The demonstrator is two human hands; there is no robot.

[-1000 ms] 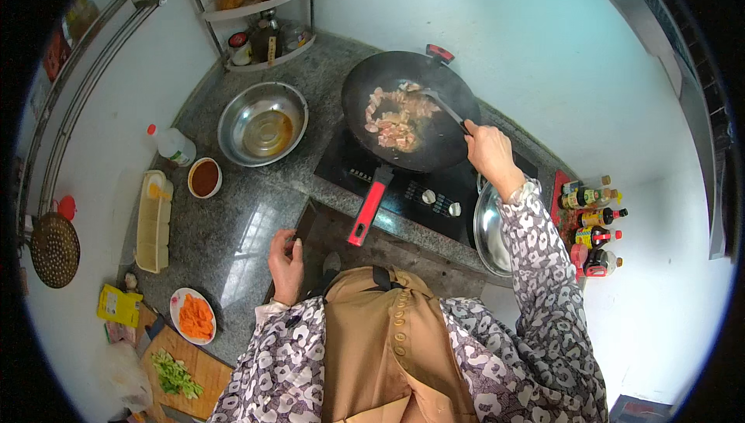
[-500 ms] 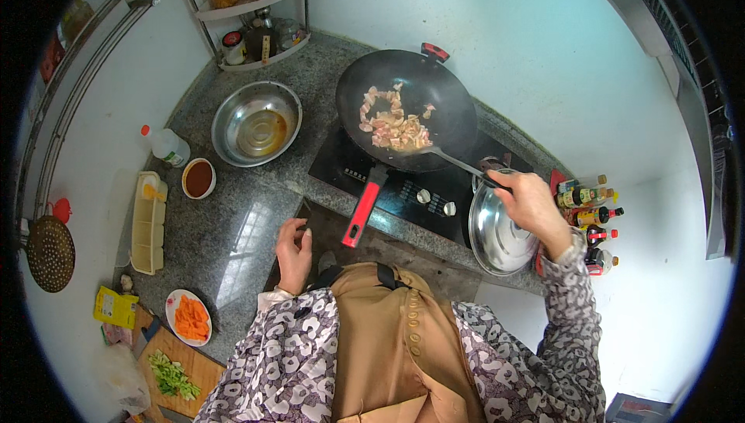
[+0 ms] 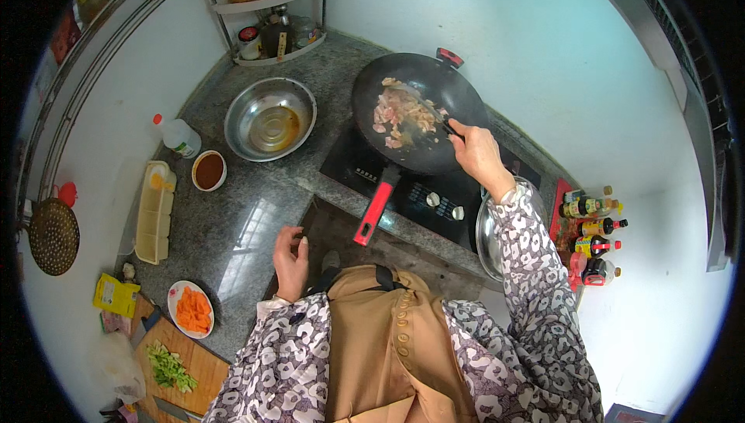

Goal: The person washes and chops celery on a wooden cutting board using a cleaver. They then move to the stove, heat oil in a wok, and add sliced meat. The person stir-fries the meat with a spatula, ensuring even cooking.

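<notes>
My right hand (image 3: 481,155) is closed round the dark handle of a metal spatula (image 3: 425,103), its blade among the meat pieces on the wok's far side. Small pieces of meat (image 3: 397,119), some pink and some pale, lie in the black wok (image 3: 469,105), with a little steam over them. The wok stands on a black cooktop (image 3: 341,161), its red handle pointing toward me. My left hand (image 3: 290,266) hangs near the counter's front edge, loosely curled with the thumb apart, and holds nothing. It does not touch the wok handle.
Left of the wok are a metal basin (image 3: 233,132) with some brownish liquid and a bowl of dark red sauce (image 3: 209,171). Sliced carrot (image 3: 194,310) and chopped greens (image 3: 169,367) lie nearer. A metal lid (image 3: 489,244) and several bottles (image 3: 594,246) are at right.
My right hand has moved left and away from me over the wok, pushing the spatula to its far side. The meat has shifted and looks paler. My left hand is almost unchanged.
</notes>
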